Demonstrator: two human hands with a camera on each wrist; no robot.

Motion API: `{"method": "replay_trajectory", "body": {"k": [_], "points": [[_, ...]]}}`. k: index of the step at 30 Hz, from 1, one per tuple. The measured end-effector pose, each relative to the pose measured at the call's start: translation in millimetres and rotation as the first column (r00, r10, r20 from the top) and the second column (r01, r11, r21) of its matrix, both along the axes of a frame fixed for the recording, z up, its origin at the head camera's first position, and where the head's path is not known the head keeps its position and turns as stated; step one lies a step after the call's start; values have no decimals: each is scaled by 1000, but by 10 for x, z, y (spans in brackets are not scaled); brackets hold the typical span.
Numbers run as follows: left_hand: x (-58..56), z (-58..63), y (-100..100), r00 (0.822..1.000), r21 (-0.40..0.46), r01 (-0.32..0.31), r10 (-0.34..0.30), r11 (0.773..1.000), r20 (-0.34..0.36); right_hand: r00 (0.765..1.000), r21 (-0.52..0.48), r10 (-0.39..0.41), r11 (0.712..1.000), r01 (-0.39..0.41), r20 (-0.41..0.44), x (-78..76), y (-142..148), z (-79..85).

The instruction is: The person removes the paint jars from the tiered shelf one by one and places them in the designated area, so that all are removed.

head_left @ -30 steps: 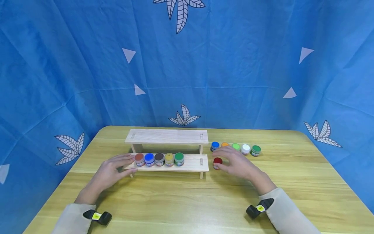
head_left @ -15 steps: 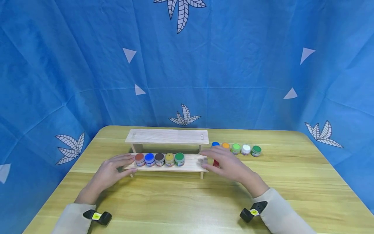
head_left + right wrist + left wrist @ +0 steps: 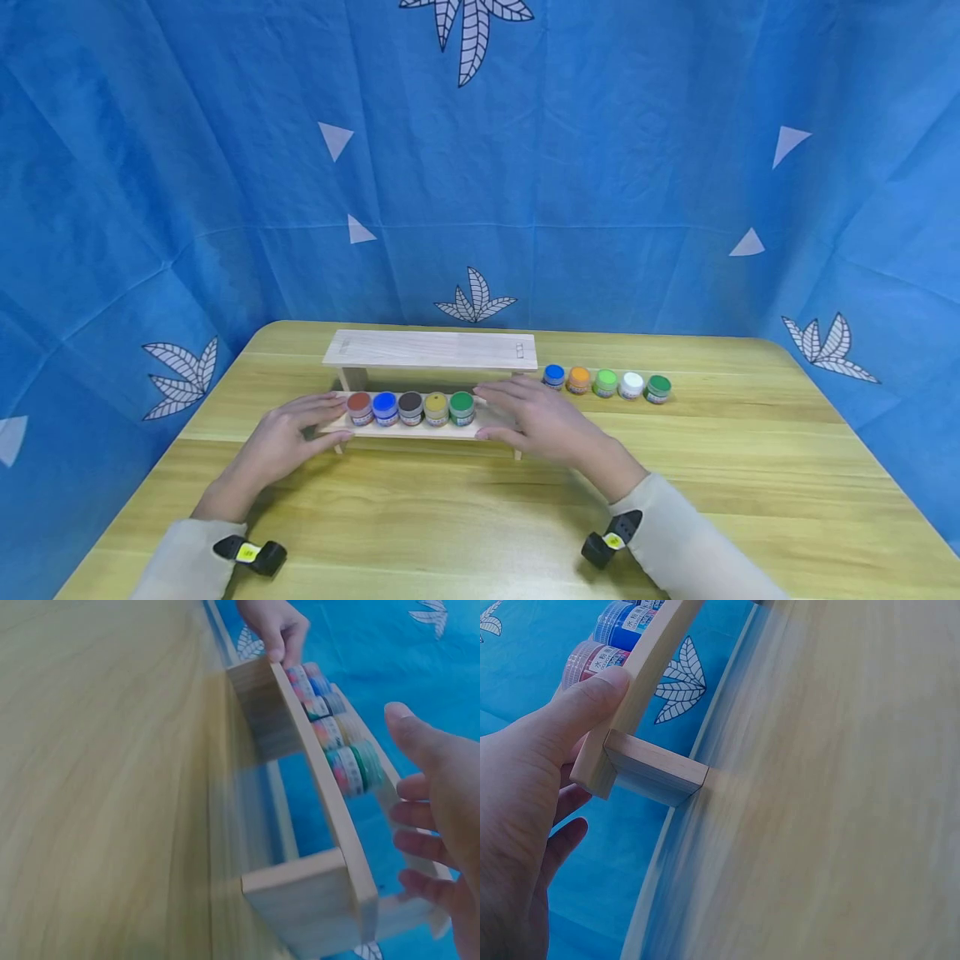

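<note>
Left hand [image 3: 288, 437] grips the shelf [image 3: 420, 432].
The green jar [image 3: 461, 410] stands just beside the wide-spread right hand [image 3: 551, 421].

A blue cloth [image 3: 615, 167] printed with white leaves [image 3: 477, 293] hangs behind a wooden table [image 3: 757, 450].

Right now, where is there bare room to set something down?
The upper shelf is bare on top, as is the table in front of the lower shelf and right of the rightmost green jar. The lower shelf is crowded: five jars, the left hand and right hand at its ends.
</note>
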State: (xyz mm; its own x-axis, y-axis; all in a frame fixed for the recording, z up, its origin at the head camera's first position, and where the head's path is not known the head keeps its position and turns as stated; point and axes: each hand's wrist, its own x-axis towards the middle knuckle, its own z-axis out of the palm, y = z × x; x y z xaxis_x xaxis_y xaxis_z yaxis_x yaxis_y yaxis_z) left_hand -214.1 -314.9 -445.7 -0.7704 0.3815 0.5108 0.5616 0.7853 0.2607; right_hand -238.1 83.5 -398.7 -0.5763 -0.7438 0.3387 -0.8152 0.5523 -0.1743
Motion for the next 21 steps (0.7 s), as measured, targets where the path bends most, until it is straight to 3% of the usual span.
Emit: {"method": "replay_trajectory", "body": {"k": [10,21], "points": [[2,6,-6,1000,-5,-6,6,1000,16,992,31,-20,999,24,-126,-44,-266,-30],[-3,1,-10,999,-6,-20,20,1000,43,988,51,-50,997,58,-145,-62,-416,-39]]}}
